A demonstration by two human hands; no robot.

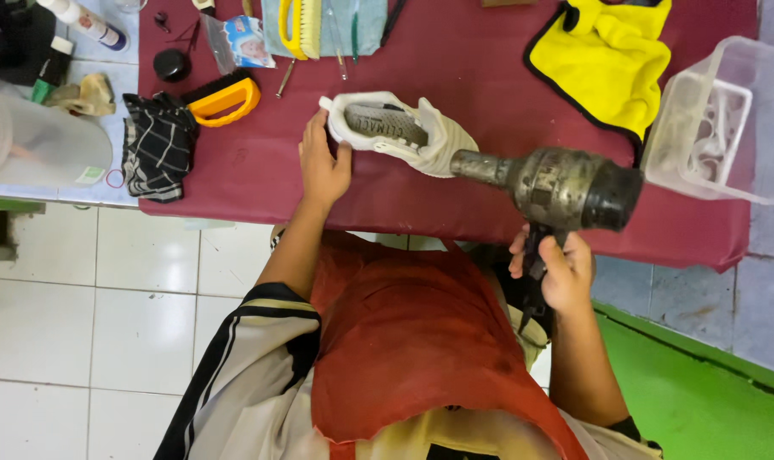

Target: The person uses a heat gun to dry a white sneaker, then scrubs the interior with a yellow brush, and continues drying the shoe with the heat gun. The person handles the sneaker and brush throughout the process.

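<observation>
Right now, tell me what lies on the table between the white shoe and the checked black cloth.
In the head view, between the white shoe and the checked black cloth lie an orange-handled brush and bare maroon table cover; the left hand grips the shoe's near end.

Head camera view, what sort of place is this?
Probably a shoe cleaning or repair workstation: a white fabric sneaker on a maroon cloth-covered table, a worn metal heat gun aimed at it, and an orange-handled black scrubbing brush nearby.
</observation>
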